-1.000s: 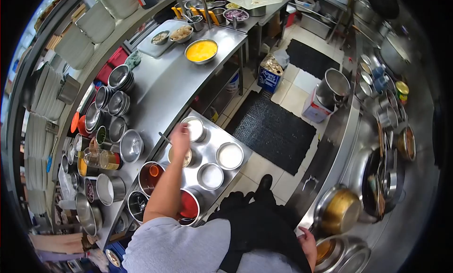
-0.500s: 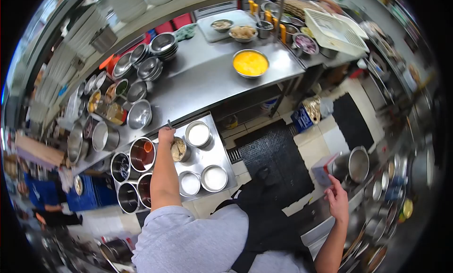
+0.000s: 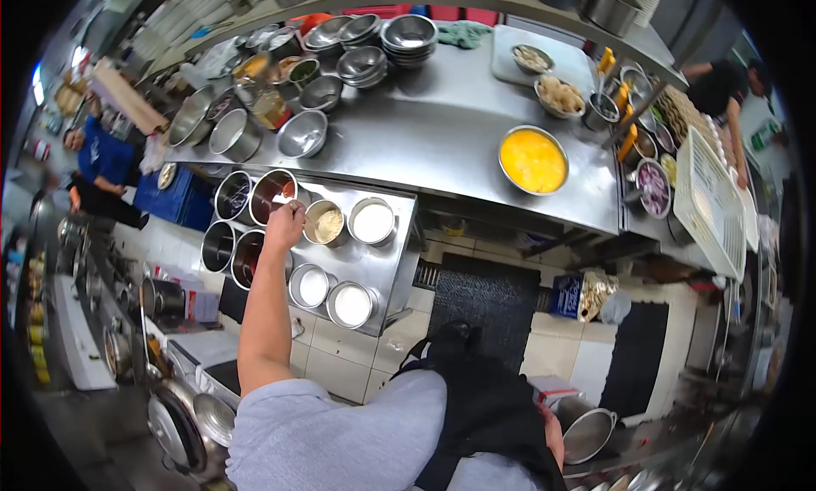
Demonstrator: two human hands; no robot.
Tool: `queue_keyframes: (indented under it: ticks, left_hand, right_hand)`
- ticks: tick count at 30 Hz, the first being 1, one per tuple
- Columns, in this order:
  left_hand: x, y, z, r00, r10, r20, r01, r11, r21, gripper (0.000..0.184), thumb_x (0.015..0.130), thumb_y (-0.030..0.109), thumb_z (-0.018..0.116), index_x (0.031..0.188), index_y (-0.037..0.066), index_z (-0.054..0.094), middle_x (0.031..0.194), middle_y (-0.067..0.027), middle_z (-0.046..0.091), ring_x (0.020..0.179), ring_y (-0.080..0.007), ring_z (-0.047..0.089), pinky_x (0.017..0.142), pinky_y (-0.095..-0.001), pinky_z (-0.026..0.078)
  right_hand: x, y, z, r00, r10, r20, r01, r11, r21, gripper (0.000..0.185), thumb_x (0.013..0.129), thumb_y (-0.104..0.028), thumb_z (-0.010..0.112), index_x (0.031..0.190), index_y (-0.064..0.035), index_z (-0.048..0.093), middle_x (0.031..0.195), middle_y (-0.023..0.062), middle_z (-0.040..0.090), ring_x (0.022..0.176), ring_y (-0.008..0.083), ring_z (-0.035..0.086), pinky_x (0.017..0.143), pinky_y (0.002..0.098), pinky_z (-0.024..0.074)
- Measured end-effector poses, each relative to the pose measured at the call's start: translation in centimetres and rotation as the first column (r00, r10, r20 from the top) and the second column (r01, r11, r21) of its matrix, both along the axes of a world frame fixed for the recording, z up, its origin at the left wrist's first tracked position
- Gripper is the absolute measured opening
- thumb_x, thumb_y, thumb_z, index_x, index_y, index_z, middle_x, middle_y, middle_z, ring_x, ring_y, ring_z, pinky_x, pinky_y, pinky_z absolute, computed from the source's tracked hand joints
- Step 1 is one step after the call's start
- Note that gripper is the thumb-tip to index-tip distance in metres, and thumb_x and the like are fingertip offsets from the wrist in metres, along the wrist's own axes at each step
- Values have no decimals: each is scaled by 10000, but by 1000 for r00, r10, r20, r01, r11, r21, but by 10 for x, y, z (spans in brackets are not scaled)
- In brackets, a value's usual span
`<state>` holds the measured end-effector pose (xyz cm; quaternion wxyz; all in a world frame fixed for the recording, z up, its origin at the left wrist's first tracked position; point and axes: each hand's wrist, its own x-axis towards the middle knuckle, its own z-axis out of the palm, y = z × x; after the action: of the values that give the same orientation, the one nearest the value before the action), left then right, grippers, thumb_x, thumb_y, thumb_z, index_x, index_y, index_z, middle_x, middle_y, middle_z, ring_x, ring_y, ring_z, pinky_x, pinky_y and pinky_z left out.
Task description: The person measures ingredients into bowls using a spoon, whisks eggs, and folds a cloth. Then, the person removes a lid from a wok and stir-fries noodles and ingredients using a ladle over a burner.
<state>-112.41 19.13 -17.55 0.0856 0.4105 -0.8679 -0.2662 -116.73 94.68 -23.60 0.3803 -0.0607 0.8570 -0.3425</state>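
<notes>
My left hand (image 3: pixel 286 223) is closed at the near edge of a steel pot of red sauce (image 3: pixel 266 194); a small pale, shiny piece like a spoon's end shows at its fingertips. Just right of the hand stands a pot of pale yellowish food (image 3: pixel 328 225). Three pots of white contents (image 3: pixel 372 222) share the steel stand (image 3: pixel 399 236). Low in the view, my right hand (image 3: pixel 552 434) hangs by the dark apron, near a large steel pot (image 3: pixel 589 433); its fingers are mostly hidden.
Nested steel bowls (image 3: pixel 409 36) and a bowl of yellow liquid (image 3: pixel 533 160) stand on the steel counter (image 3: pixel 425 130). A person in blue (image 3: pixel 106 158) is at the left, another person (image 3: pixel 718 87) at the upper right. Black mats (image 3: pixel 484 308) lie on the floor.
My left hand has moved from the spoon handle by the pale food to the red sauce pot. My right hand has dropped beside the apron. The view has swung left.
</notes>
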Motion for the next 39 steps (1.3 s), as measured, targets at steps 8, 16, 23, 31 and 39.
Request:
queue_keyframes:
  ticks: [8,16,23,31,39]
  left_hand:
    - [28,102,-45,949,309,-53,-308,889,-337,281,973,296,519,1059,79,675,877,-208,692,813,-385,676,723,-462,524]
    - [15,146,-63,899,438,-16,-421,853,-308,414,980,397,443,1009,59,679,899,-236,682,863,-418,662,795,-514,517]
    - [15,172,10,644,405,-648,-633,758,-155,345,989,341,484,1116,78,668,953,-194,697,884,-404,658,764,-465,517]
    - [104,164,14,433,542,-720,-673,726,142,273,991,218,514,1075,19,680,901,-126,737,859,-225,717,781,-325,535]
    - [200,201,-13,296,742,-602,-746,573,340,272,1007,183,473,1049,-11,658,863,-101,723,843,-158,701,686,-281,541]
  right_hand:
    - [-211,39,-9,943,321,-91,-321,947,4,442,875,-20,535,1317,-46,534,786,101,654,626,174,648,589,308,534]
    - [-353,59,-23,807,445,-388,-407,895,181,392,828,-76,556,1215,-30,597,732,114,667,658,205,661,605,350,522]
    - [-283,-50,16,584,810,-40,-737,551,391,486,932,-324,531,1363,-100,513,1260,260,591,1182,403,559,977,465,443]
    - [-262,-173,-16,501,858,-114,-861,507,34,436,806,-165,592,1225,-45,601,809,179,687,776,308,682,708,398,534]
    - [-268,-314,9,638,757,-141,-770,632,-90,422,884,-13,515,1305,-27,527,826,102,674,660,146,637,613,294,525]
